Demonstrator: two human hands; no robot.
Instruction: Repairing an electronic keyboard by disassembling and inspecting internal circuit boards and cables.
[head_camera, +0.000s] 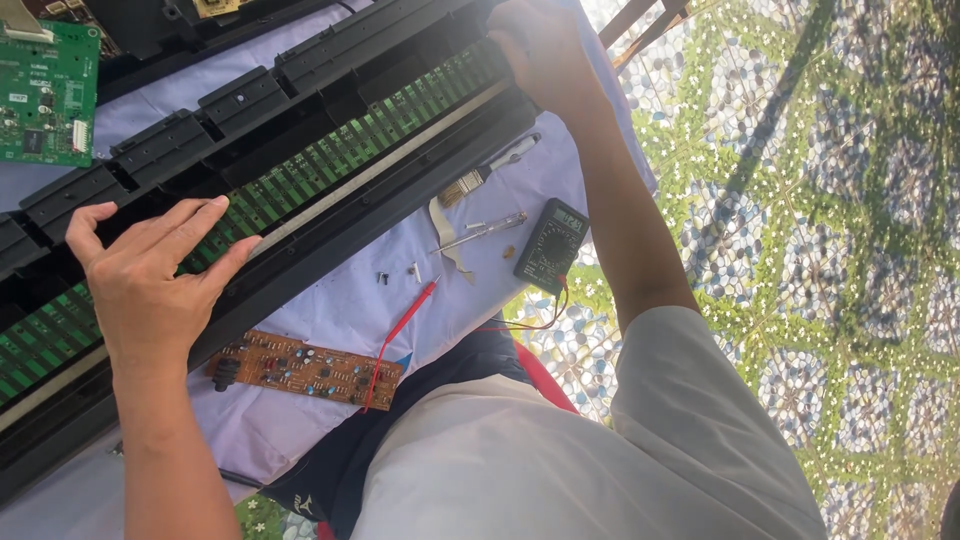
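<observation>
**Both hands on the long black keyboard chassis**

At the far left lies a green circuit board (45, 95). The left hand (150, 285) rests on the black chassis (300, 120), fingers (185, 222) spread and laid flat over its green contact strip (340, 150), gripping nothing. Near it, a brown circuit board (305, 368) sits on the pale worktop (330, 300) with a red probe (405, 325) across it. Rightward: a brush (485, 172), then a black multimeter (550, 245). The right hand (545, 50) curls over the chassis's far right end, fingers closed around its edge.

Left hand (150, 275) spread flat, fingers reaching forward; right hand (540, 50) curled far ahead, that arm stretched nearly straight.
</observation>
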